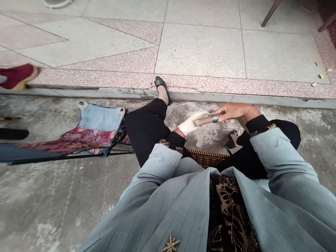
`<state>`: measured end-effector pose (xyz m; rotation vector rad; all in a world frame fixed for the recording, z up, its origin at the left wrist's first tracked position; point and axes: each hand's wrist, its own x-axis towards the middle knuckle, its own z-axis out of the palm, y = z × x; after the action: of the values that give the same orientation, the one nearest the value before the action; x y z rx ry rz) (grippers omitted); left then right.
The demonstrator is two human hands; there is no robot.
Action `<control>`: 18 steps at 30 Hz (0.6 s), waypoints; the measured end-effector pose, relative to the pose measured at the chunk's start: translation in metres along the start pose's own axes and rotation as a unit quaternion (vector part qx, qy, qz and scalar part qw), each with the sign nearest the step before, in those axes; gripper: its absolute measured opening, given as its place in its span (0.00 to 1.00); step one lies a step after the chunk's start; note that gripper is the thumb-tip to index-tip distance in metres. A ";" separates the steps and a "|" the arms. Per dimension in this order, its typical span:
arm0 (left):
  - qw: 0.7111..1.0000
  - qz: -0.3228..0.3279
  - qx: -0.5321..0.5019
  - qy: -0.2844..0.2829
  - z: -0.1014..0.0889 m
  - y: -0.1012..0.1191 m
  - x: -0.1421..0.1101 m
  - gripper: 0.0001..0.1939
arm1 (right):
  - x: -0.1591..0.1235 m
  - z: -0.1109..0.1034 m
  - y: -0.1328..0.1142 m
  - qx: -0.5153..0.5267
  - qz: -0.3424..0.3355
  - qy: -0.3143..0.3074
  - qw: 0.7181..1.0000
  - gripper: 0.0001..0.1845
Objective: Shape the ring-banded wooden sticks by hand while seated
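Note:
My left hand [193, 125] wears a white knitted glove and is closed at a tool with a thick, round wooden handle [203, 121]. The handle lies across the front of the glove, so part of the gloved fingers is hidden. A grey band [215, 118] wraps the handle near its right end. My bare right hand [233, 112] pinches the tool just beyond this band, thumb and fingers closed. Something thin and brown shows between the glove's fingertips and my right hand, too small to name. Both hands are held above the concrete, between my knees.
A woven seat [208, 158] is under me. At left stands a folding recliner [91, 134] with floral and denim cloth. A low step edge [199, 95] runs ahead, with tiled floor [202, 52] above it. Another person's red shoe [19, 75] is at far left; furniture legs [271, 13] stand top right.

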<state>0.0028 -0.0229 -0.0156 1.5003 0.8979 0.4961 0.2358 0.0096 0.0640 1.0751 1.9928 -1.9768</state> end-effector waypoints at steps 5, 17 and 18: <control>0.999 -0.001 -0.038 -0.033 0.008 0.005 -0.006 0.20 | -0.011 -0.004 -0.005 0.122 -0.056 0.072 0.988 0.22; 0.954 0.061 0.291 -0.039 0.012 -0.002 -0.004 0.18 | 0.019 0.004 0.005 0.005 0.054 0.267 0.962 0.16; 0.946 0.064 0.315 -0.044 0.013 -0.003 -0.004 0.17 | 0.020 0.001 0.007 -0.011 0.062 0.280 0.958 0.15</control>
<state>0.0098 -0.0344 -0.0194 2.1552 0.9401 0.2341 0.2248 0.0150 0.0467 1.8678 2.1060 -1.7086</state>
